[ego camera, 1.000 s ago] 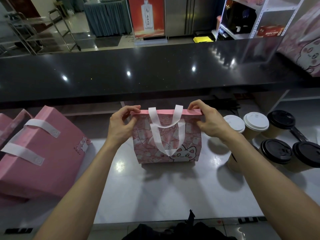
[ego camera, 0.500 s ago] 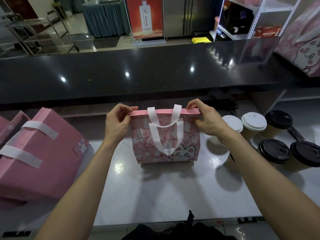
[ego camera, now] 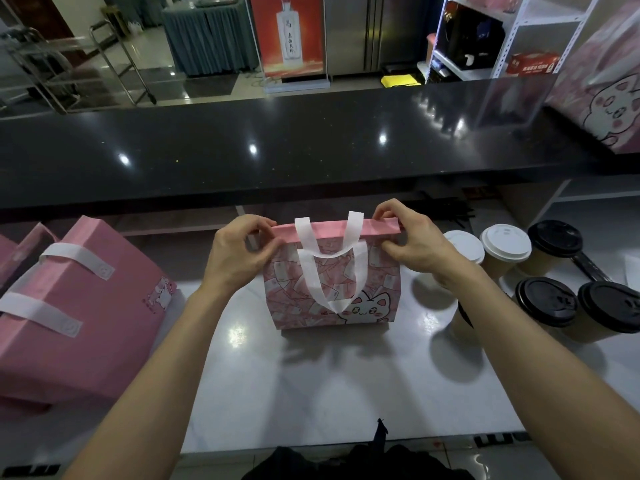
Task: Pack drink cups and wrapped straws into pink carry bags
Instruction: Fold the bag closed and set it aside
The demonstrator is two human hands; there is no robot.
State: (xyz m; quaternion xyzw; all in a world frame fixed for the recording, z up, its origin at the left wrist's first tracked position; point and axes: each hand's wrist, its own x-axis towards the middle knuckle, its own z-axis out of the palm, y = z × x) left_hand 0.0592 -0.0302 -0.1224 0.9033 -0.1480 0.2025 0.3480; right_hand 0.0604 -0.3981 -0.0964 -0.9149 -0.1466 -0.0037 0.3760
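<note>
A pink carry bag [ego camera: 332,289] with a cat print and white handles stands upright in the middle of the white worktop. Its top edge is folded flat and closed. My left hand [ego camera: 239,251] pinches the top edge at its left corner. My right hand [ego camera: 412,240] pinches the same edge at its right corner. What lies inside the bag is hidden. Paper drink cups stand to the right: two with white lids [ego camera: 505,242] and several with black lids [ego camera: 545,301]. One more cup [ego camera: 462,322] shows partly behind my right forearm.
Closed pink bags [ego camera: 79,317] lie on their sides at the left. Dark wrapped straws [ego camera: 450,209] lie under the black counter [ego camera: 277,150] that overhangs the back. Another cat-print bag [ego camera: 602,88] sits on that counter at the far right.
Both hands keep their pinch on the bag's top edge. The left hand's fingers have shifted slightly along the left corner. The bag has not moved.
</note>
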